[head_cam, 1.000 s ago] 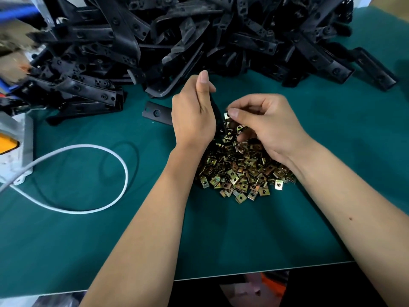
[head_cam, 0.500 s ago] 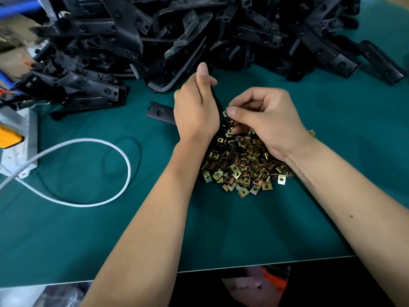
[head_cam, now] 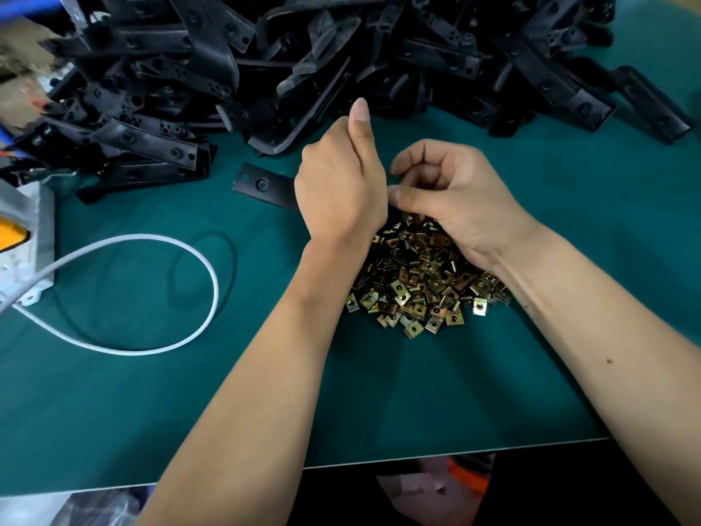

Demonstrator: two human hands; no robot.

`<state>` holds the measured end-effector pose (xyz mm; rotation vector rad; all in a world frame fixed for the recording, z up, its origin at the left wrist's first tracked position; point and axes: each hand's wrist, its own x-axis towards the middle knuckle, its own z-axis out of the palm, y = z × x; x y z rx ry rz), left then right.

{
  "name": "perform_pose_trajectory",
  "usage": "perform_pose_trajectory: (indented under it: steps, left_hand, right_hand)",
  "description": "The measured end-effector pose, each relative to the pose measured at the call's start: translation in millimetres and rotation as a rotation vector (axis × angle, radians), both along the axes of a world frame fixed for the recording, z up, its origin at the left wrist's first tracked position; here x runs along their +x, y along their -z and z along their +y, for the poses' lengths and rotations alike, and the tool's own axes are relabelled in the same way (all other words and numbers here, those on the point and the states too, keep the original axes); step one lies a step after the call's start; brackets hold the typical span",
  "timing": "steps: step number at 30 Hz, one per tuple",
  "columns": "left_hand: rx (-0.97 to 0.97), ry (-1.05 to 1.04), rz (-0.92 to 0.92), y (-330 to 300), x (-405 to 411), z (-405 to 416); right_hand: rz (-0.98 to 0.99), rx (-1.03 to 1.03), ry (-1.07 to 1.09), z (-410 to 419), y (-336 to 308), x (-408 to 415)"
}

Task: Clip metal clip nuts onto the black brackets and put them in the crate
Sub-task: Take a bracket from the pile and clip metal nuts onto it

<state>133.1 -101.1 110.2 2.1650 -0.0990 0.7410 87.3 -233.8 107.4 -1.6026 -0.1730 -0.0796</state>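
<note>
Bracket [head_cam: 265, 186] in left hand [head_cam: 337, 191] fingers

No lettering, label, brand mark or number can be read anywhere in the head view: the black brackets [head_cam: 341, 51], the brass-coloured clip nuts [head_cam: 421, 282], the grey device [head_cam: 26, 237] at the left edge and the green bench [head_cam: 417, 392] all show plain, unmarked surfaces.
</note>
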Motion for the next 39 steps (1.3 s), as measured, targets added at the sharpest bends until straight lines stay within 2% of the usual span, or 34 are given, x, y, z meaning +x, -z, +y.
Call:
perform_pose_trajectory:
  steps: [3, 5, 8, 13, 17, 21, 26, 28, 32, 33, 39]
  left_hand:
    - [-0.088, 0.046, 0.018, 1.3, 3.7, 2.4]
    - [-0.087, 0.073, 0.005, 3.9, 6.7, 6.2]
    - [-0.139, 0.059, -0.017, 8.6, 10.3, 13.6]
    - [-0.106, 0.089, -0.044, 12.8, 14.4, 17.3]
    - [0.093, 0.115, 0.047, 13.5, 14.7, 18.1]
    - [0.156, 0.13, 0.062, 14.5, 14.1, 17.9]
    - [0.087, 0.131, 0.042, 14.8, 12.2, 19.0]
    - [0.069, 0.158, 0.039, 14.1, 11.2, 18.8]
    - [0.059, 0.269, 0.009, 12.3, 7.8, 17.6]
    - [0.056, 0.286, -0.001, 12.2, 7.3, 17.2]
    - [0.101, 0.295, -0.058, 12.2, 6.5, 17.7]
  right_hand:
    - [-0.018, -0.074, 0.011, -5.0, -2.2, 2.2]
    - [-0.021, -0.129, 0.119, -10.7, -1.1, 7.0]
    - [-0.099, -0.403, 0.346, -22.1, 4.3, 11.7]
    - [-0.147, -0.855, 0.208, -22.4, 9.7, 12.2]
    - [-0.155, -0.964, 0.176, -16.8, 8.2, 11.7]
    - [-0.157, -0.925, 0.173, -16.7, 8.3, 12.3]
    - [-0.165, -0.865, 0.227, -21.0, 11.3, 11.4]
    - [-0.187, -0.715, 0.288, -22.3, 10.9, 10.8]
    - [-0.085, -0.132, 0.274, -16.2, 5.4, 8.6]
    - [-0.058, -0.039, 0.248, -14.3, 4.4, 7.6]
    - [0.079, 0.133, 0.136, -6.8, 0.9, 1.6]
